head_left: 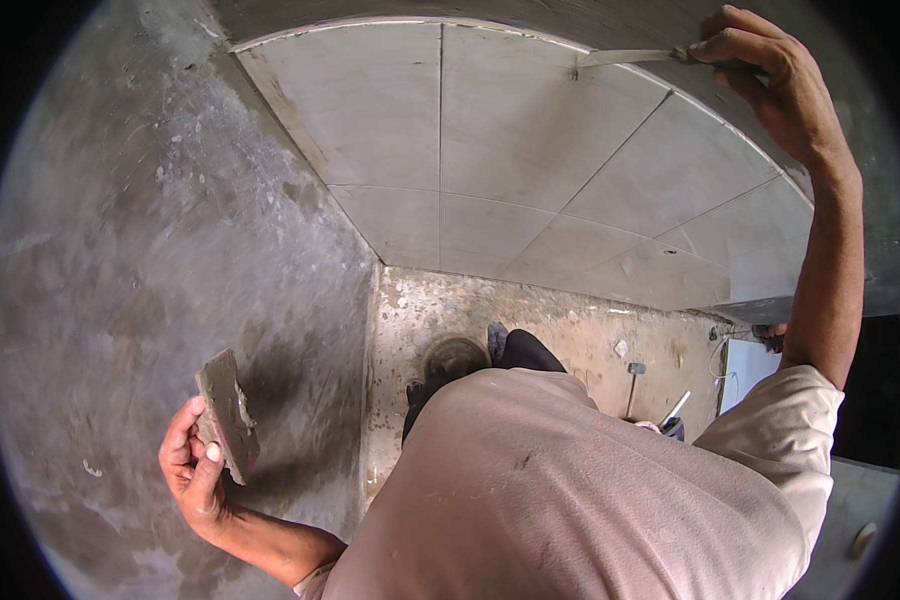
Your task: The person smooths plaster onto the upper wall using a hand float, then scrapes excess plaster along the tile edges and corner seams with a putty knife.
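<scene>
My right hand is closed round the dark green handle of a putty knife, up at the far right. The knife's thin blade lies at the upper edge of the large grey wall tiles, its tip touching or very close to them. Low on the left, my left hand grips a flat rectangular slab between thumb and fingers. Wet grey paste covers part of the slab's face and rim. The slab is held in front of the bare grey wall, apart from the putty knife.
Rough grey wall rises on the left and meets the tiles in a corner. On the stained floor stand a round bucket near my feet and a mallet. A white panel lies at the right.
</scene>
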`<state>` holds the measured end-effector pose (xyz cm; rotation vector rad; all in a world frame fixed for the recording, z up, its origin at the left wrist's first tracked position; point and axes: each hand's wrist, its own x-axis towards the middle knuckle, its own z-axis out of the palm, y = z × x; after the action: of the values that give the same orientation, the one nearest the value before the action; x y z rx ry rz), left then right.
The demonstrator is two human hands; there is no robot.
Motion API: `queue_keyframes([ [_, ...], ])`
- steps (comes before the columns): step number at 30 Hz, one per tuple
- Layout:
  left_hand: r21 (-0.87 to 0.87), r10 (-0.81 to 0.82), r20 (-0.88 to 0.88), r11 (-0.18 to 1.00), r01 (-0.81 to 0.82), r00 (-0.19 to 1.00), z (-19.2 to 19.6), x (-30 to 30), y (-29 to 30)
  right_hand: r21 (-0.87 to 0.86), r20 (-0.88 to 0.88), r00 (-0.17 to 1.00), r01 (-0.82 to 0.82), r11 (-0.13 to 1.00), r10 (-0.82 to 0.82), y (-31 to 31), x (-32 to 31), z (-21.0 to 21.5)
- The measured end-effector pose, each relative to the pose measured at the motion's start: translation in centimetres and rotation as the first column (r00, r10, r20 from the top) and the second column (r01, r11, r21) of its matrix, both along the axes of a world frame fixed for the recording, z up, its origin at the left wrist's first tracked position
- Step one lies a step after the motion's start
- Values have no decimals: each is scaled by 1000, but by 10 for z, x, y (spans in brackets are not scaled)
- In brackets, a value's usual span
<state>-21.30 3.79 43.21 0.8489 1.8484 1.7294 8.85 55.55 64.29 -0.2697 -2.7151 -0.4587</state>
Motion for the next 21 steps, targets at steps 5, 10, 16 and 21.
queue_keyframes([
  [5, 13, -6, 33, 1000, 5, 999, 3, 1, 1, 8, -26, 997, 67, 998, -67, -8, 18, -4],
  [10, 2, -8, 28, 1000, 8, 1000, 3, -2, 2, -1, -26, 995, 101, 995, -101, 5, 41, -6],
  [16, 44, -65, 124, 997, 60, 990, -13, -7, 21, -83, 94, 974, 214, 973, -206, 49, 112, -3],
  [21, 257, -250, 419, 955, 150, 873, -56, 26, 118, -455, -374, 920, -73, 888, -115, 11, 118, -70],
])
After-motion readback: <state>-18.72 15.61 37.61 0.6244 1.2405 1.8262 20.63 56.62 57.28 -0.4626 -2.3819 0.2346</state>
